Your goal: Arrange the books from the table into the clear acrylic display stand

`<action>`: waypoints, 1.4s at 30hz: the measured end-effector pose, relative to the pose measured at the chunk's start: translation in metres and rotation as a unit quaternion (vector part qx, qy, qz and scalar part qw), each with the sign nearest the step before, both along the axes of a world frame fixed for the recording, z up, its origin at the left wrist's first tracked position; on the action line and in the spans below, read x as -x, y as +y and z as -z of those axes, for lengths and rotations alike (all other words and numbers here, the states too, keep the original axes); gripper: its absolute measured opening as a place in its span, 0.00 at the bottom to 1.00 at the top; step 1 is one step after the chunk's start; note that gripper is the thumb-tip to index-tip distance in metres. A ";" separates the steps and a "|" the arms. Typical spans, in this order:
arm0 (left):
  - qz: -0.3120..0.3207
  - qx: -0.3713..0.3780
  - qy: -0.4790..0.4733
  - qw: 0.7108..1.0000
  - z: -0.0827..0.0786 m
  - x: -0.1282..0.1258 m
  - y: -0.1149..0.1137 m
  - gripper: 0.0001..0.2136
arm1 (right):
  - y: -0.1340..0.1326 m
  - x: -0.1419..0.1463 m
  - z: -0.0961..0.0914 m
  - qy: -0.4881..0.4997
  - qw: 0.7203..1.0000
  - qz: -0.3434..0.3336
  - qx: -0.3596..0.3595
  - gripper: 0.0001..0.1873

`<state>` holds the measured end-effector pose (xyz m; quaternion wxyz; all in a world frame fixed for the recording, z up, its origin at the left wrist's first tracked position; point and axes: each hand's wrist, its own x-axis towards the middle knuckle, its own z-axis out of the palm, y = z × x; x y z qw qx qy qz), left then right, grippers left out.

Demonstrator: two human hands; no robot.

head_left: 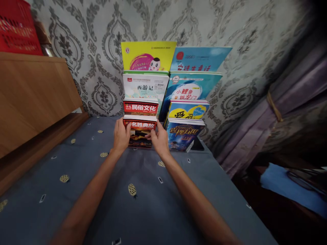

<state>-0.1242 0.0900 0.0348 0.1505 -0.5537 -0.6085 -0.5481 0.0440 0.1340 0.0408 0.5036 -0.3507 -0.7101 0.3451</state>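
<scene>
At the front of the left stack, a small dark book with a red title band (140, 133) stands upright. My left hand (121, 135) grips its left edge, and my right hand (159, 139) grips its right edge, thumbs over the cover. Behind it rise a red-banded book (141, 107), a pale book (145, 86) and a tall yellow-green book (150, 56). Just right of my right hand stands a dark blue book (183, 135). A yellow book (187, 109), a teal book (193, 86) and a tall blue book (200, 59) are stepped up behind that one.
The books stand on a blue-grey patterned cloth (102, 194) against a patterned wall (99, 68). A wooden cabinet (33, 98) with a red basket (20, 30) on top is at left. A dark flat object (198, 144) lies by the right stack; a purple curtain (258, 126) hangs at right.
</scene>
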 end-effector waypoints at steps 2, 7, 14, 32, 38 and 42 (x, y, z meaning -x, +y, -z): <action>-0.016 0.018 -0.001 1.000 0.000 0.000 0.000 0.11 | 0.001 0.000 -0.003 0.002 1.000 -0.005 0.005 0.35; -0.035 0.021 0.008 0.999 -0.001 -0.001 -0.001 0.07 | 0.004 -0.001 -0.010 -0.007 1.000 -0.015 0.005 0.34; -0.035 0.027 0.017 0.999 0.001 -0.001 -0.001 0.07 | 0.005 -0.001 -0.008 0.004 1.000 -0.010 0.005 0.35; -0.026 0.051 0.034 0.998 -0.006 -0.001 -0.008 0.20 | 0.005 -0.003 -0.008 0.030 0.998 -0.007 0.048 0.39; -0.042 0.026 0.099 0.994 -0.016 -0.002 -0.016 0.22 | -0.001 -0.007 -0.012 -0.020 0.998 0.030 -0.043 0.35; -0.039 0.027 0.125 0.991 -0.017 -0.002 -0.016 0.19 | -0.006 -0.009 -0.018 -0.049 0.992 0.055 -0.103 0.32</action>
